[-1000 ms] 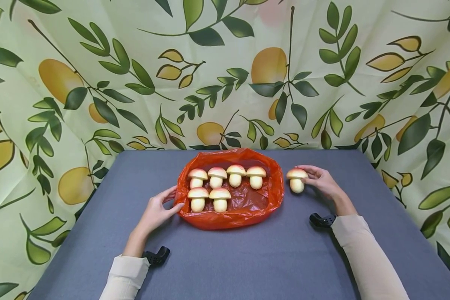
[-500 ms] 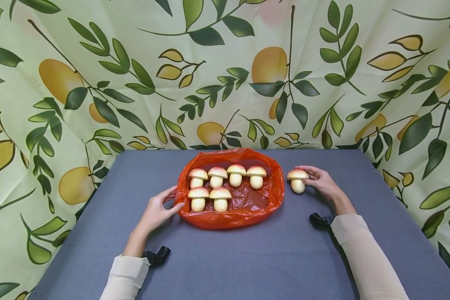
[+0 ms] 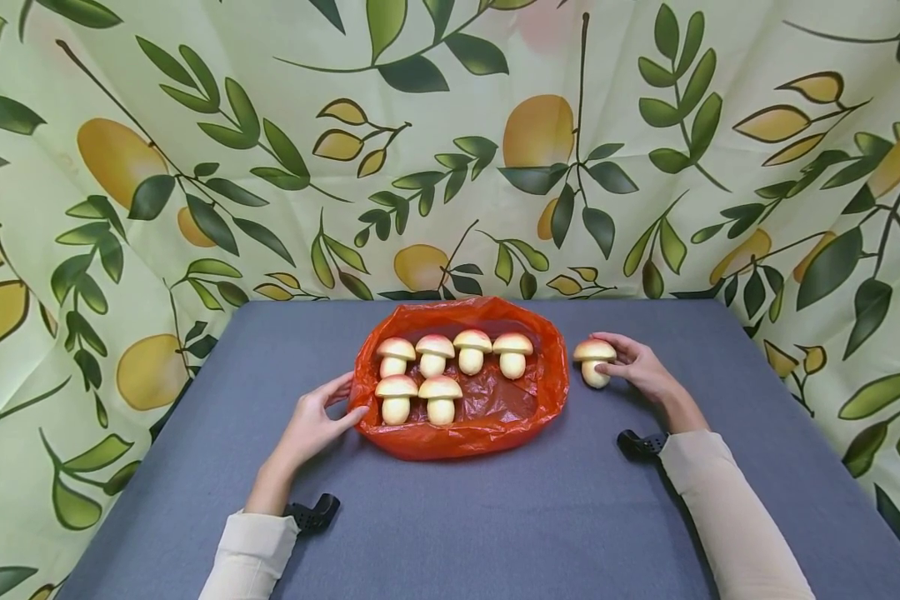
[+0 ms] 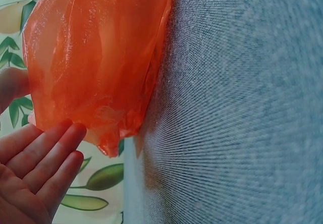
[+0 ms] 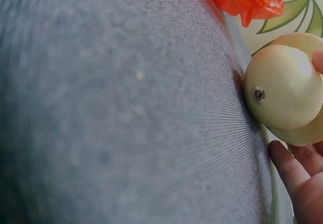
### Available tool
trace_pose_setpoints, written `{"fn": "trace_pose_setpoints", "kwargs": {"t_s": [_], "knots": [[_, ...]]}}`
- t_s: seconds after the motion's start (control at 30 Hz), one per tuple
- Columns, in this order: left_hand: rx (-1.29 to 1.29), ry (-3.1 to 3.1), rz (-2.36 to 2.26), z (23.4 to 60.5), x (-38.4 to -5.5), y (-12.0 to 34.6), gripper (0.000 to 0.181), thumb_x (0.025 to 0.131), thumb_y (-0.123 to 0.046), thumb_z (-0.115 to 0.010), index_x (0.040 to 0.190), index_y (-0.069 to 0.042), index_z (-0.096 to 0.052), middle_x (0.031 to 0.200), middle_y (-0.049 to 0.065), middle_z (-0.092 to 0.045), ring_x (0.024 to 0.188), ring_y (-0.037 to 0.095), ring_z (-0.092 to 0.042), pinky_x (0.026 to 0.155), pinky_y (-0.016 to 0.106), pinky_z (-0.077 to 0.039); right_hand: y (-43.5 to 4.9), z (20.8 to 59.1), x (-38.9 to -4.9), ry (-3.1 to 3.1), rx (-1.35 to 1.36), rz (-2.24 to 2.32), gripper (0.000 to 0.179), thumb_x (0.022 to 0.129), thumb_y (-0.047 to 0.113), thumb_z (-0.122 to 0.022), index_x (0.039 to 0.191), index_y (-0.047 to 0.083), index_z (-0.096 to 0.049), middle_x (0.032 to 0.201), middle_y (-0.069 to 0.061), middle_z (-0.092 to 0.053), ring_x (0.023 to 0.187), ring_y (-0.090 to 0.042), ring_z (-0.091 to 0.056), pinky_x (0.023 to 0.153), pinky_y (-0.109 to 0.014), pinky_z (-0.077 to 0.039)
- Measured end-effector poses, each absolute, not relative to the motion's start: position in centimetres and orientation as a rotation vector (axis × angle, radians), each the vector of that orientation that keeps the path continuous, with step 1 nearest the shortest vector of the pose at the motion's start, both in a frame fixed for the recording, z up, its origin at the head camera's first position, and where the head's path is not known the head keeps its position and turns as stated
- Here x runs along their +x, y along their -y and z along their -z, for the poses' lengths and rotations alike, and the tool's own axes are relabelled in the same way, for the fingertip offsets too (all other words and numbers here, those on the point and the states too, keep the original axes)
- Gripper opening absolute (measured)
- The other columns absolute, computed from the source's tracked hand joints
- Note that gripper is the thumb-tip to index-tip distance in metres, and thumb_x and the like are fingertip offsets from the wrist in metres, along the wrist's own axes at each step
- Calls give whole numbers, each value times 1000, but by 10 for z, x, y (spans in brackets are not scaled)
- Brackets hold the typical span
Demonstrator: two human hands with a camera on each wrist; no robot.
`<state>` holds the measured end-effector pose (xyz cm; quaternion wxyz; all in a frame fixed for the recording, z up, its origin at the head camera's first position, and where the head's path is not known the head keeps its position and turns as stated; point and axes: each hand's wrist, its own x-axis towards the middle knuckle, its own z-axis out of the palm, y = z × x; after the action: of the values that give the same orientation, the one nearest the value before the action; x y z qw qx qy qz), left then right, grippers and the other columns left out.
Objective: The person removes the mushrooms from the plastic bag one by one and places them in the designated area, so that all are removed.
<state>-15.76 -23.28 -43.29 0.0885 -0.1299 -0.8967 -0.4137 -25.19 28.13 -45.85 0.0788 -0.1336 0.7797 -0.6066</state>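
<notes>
An orange-red plastic bag point(image 3: 457, 442) stands wide open on the table, its rim rolled into an oval. Inside are several cream mushrooms point(image 3: 441, 400) with pink-tinged caps, four across the back and two at front left. My left hand point(image 3: 318, 429) rests at the bag's left side, thumb at the rim and fingers straight along the outer wall point(image 4: 96, 57). To the right of the bag, my right hand point(image 3: 641, 367) holds another mushroom point(image 3: 591, 352), cap up, between thumb and fingers. Its rounded stem point(image 5: 282, 88) has a dark spot at the base; whether it touches the table is unclear.
A blue-grey cloth covers the table point(image 3: 465, 525). Behind and at both sides hangs a leaf-and-fruit patterned curtain point(image 3: 450, 150). Each wrist carries a black camera mount, one of them the left mount point(image 3: 315, 512).
My right thumb has shifted a little down and left across the mushroom's stem. The left hand, the bag and the mushrooms in it stay where they were.
</notes>
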Motion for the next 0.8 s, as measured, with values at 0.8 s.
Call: {"fn": "trace_pose_setpoints", "kwargs": {"t_s": [0.8], "knots": [[-403, 2656, 1245, 432, -157, 232, 57, 81, -9, -76, 131, 8, -54, 114, 25, -68, 107, 38, -67, 94, 49, -55, -282, 454, -249, -2434, -325, 1713, 70, 87, 13, -70, 145, -5, -35, 125, 26, -50, 104, 21, -50, 88, 2, -41]]}}
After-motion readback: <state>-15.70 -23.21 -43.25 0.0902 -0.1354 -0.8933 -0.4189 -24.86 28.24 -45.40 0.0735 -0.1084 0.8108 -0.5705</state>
